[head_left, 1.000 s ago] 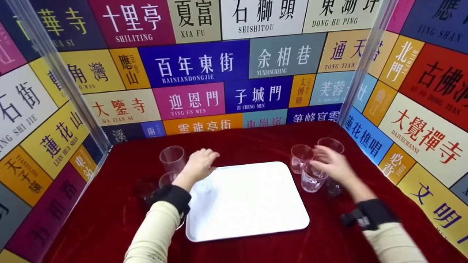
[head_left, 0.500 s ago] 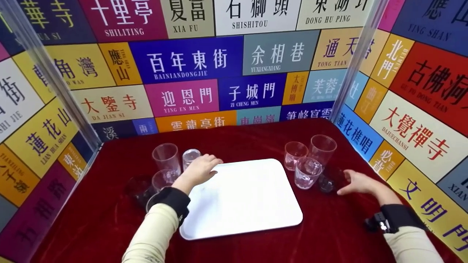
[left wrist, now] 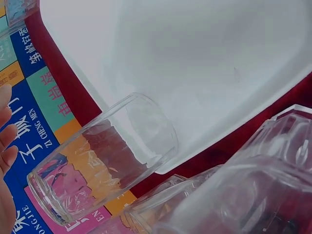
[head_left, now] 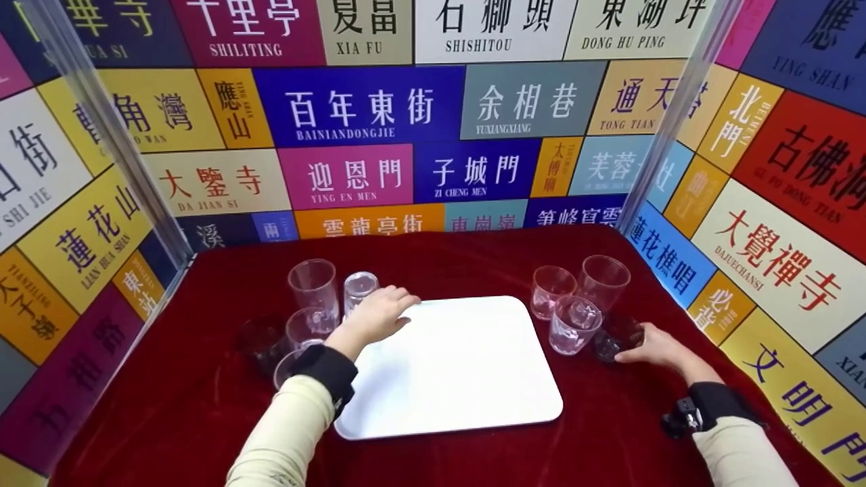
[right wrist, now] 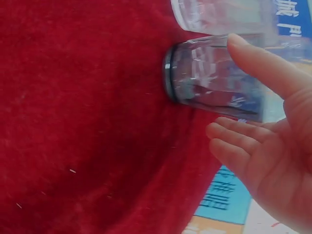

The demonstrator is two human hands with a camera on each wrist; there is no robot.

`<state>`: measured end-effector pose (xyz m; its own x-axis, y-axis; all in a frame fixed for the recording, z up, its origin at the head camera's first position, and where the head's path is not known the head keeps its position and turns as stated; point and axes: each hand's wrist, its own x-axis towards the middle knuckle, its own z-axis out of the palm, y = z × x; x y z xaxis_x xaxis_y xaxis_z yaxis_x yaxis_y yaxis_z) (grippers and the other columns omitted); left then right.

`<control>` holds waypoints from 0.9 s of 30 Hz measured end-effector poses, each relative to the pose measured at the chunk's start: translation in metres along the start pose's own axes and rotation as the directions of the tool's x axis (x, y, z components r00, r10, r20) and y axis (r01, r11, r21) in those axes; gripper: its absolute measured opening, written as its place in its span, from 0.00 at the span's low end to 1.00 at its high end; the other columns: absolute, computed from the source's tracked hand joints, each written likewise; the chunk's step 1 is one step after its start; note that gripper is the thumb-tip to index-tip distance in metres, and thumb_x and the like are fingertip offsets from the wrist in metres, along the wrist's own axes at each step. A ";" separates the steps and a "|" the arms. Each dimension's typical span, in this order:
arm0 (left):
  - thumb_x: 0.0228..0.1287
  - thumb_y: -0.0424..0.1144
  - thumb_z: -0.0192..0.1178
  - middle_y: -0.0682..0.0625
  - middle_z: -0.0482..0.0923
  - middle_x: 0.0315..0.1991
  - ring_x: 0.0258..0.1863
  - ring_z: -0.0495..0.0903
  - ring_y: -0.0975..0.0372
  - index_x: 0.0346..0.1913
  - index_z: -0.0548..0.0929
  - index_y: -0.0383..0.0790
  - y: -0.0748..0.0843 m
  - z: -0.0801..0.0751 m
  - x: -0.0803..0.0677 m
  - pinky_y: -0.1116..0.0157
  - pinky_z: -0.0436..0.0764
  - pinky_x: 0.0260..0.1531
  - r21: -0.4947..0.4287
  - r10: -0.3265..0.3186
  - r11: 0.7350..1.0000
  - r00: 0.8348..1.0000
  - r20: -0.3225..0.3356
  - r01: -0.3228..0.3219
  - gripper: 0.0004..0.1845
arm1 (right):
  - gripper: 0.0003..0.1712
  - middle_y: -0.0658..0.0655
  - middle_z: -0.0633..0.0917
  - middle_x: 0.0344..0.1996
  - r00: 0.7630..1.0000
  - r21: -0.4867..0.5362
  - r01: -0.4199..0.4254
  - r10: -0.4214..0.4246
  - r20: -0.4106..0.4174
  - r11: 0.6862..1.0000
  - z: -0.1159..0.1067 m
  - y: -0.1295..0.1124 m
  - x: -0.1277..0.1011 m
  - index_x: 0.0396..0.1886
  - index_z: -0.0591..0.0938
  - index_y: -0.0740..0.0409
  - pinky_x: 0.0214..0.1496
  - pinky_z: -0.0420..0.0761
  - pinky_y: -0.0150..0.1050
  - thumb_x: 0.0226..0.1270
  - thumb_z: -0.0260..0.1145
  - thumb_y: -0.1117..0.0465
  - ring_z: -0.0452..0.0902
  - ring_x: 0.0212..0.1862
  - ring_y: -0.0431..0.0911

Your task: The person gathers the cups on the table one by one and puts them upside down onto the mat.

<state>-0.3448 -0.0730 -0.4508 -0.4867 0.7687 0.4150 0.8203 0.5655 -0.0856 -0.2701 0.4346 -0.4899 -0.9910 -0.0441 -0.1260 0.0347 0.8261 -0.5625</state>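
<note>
My right hand (head_left: 659,350) is at the dark tinted glass (head_left: 610,343) on the right. In the right wrist view, its thumb overlaps one side of this dark glass (right wrist: 204,73), and the other fingers lie straight along the opposite side. On the left, my left hand (head_left: 380,315) hovers over the far left corner of a white tray (head_left: 453,372), beside an upside-down clear glass (head_left: 360,283). The left wrist view shows that clear glass (left wrist: 112,151) apart from the hand's fingers (left wrist: 7,136), which hold nothing.
Left of the tray stand a tall clear glass (head_left: 313,281), shorter clear ones and a dark glass (head_left: 260,341). Right of it are a pinkish-rimmed glass (head_left: 551,291), a faceted clear glass (head_left: 574,331) and a tall one (head_left: 609,274). Printed panels (head_left: 365,115) enclose the red cloth (head_left: 609,433).
My right hand has gone from the clear glasses on the right, out to the right, then in to the dark glass. The left hand has stayed near the tray's far left corner.
</note>
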 end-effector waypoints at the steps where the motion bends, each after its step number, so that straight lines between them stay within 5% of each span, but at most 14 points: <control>1: 0.52 0.35 0.65 0.48 0.78 0.37 0.37 0.76 0.55 0.47 0.78 0.39 0.000 0.000 0.000 0.62 0.76 0.40 0.002 0.003 1.000 1.000 0.002 -0.003 0.17 | 0.43 0.75 0.77 0.42 1.000 0.010 -0.001 0.002 -0.012 1.000 0.003 0.002 0.001 0.51 0.65 0.81 0.48 0.72 0.54 0.47 0.73 0.53 0.73 0.44 0.60; 10: 0.53 0.36 0.65 0.47 0.78 0.38 0.38 0.76 0.55 0.47 0.78 0.40 0.001 0.001 0.000 0.62 0.76 0.42 0.008 0.004 1.000 1.000 0.016 -0.004 0.16 | 0.36 0.71 0.79 0.43 0.994 0.177 -0.004 0.023 -0.108 0.984 0.023 0.014 0.007 0.51 0.70 0.77 0.45 0.74 0.38 0.50 0.71 0.55 0.74 0.44 0.53; 18: 0.54 0.36 0.64 0.47 0.78 0.37 0.37 0.76 0.55 0.46 0.78 0.40 0.000 0.004 -0.004 0.61 0.76 0.41 -0.011 -0.007 1.000 1.000 0.017 0.007 0.16 | 0.46 0.77 0.72 0.49 0.980 0.142 -0.080 0.104 -0.168 0.987 0.034 0.014 0.006 0.54 0.62 0.80 0.54 0.70 0.53 0.50 0.71 0.49 0.69 0.51 0.64; 27: 0.53 0.35 0.64 0.47 0.78 0.38 0.38 0.76 0.54 0.46 0.78 0.40 -0.001 0.006 -0.007 0.60 0.76 0.42 -0.037 -0.020 0.999 1.000 0.016 0.020 0.16 | 0.48 0.77 0.71 0.51 0.977 0.154 -0.093 0.120 -0.177 0.984 0.035 0.015 0.006 0.56 0.61 0.78 0.54 0.70 0.54 0.51 0.69 0.44 0.69 0.52 0.64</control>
<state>-0.3442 -0.0776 -0.4593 -0.5077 0.7621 0.4017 0.8208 0.5696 -0.0433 -0.2708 0.4265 -0.5277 -0.9868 0.1554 -0.0456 0.1459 0.7305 -0.6672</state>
